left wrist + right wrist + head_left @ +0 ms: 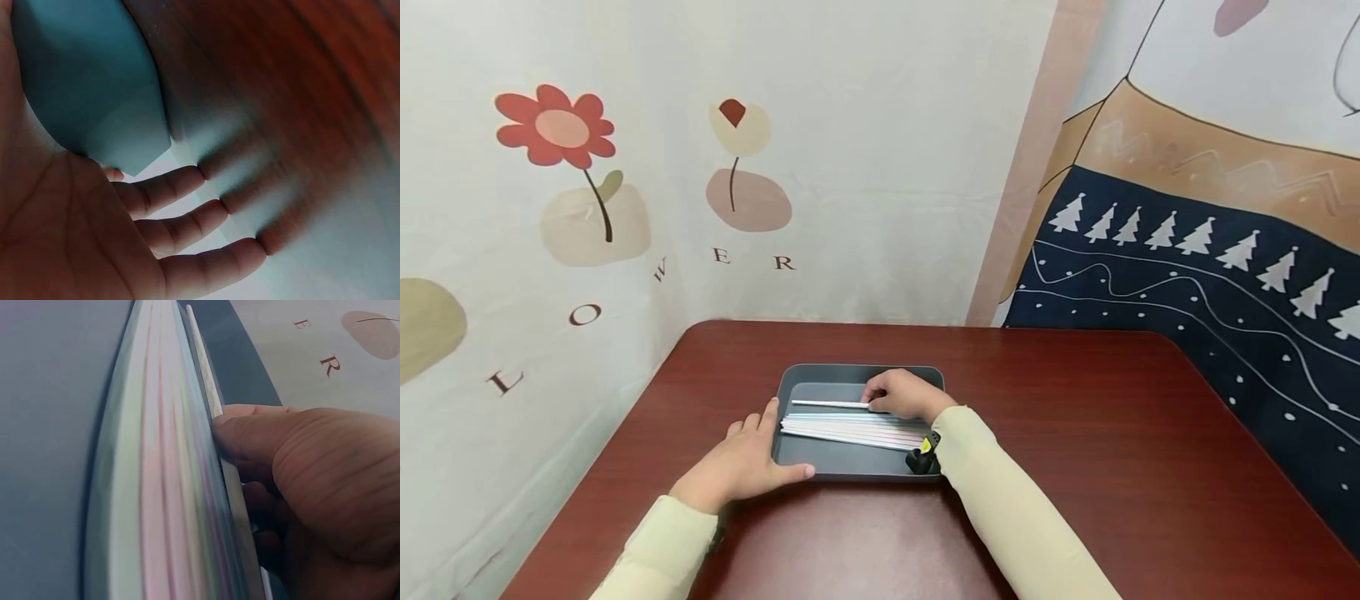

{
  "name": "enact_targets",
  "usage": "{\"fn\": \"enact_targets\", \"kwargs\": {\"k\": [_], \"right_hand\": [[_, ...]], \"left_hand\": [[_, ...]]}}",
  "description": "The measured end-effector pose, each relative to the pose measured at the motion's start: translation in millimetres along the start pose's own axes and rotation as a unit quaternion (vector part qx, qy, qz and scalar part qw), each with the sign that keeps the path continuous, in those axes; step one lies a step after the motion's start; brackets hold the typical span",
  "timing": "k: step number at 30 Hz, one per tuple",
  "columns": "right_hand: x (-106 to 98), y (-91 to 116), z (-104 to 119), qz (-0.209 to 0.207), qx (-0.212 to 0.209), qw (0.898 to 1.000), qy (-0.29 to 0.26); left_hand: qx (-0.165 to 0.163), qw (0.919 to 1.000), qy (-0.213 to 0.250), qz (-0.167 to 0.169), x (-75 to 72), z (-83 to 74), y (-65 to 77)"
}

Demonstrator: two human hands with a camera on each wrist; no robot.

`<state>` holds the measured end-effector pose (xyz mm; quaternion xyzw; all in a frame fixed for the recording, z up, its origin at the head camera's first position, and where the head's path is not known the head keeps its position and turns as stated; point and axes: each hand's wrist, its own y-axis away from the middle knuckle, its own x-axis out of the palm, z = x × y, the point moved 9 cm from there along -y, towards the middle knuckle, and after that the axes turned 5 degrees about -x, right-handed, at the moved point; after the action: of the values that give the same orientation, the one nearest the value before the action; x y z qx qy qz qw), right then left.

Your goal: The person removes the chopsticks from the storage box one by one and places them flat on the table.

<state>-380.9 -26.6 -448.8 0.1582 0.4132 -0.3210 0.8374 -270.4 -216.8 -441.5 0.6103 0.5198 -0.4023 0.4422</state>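
Observation:
A dark grey rectangular tray [857, 462] stands on the table with a row of long, thin pastel straws [842, 432] lying across it. Near its far side, my right hand [910, 393] pinches one pale straw [827, 404] between thumb and fingers. In the right wrist view this straw [211, 381] runs alongside the pink, green, yellow and blue ones [156, 481]. My left hand [741, 460] rests at the tray's left edge, fingers straight and thumb spread along the near corner. The left wrist view has the open palm [75, 231] against the tray's outer wall [94, 75].
The tray sits on a reddish-brown wooden table [1075, 467] with rounded far corners. Behind it hangs a pale cloth [880, 208] printed with flowers and letters. A dark blue cloth [1150, 333] with white trees hangs at the right.

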Motion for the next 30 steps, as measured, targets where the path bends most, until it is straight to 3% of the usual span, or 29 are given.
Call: {"fn": "enact_targets", "kwargs": {"k": [7, 17, 30], "right_hand": [[-3.7, -2.5, 2.3, 0.002, -0.005, 1.000, -0.003], [-9.4, 3.9, 15.0, 0.004, -0.015, 1.000, 0.021], [-52.0, 24.9, 39.4, -0.030, -0.048, 0.995, 0.085]], "left_hand": [[0.005, 1.0000, 0.002, -0.007, -4.5, 1.0, -0.9], [0.000, 1.0000, 0.007, 0.006, 0.5, 0.5, 1.7], [0.007, 1.0000, 0.004, -0.006, 1.2, 1.9, 0.6]]}}
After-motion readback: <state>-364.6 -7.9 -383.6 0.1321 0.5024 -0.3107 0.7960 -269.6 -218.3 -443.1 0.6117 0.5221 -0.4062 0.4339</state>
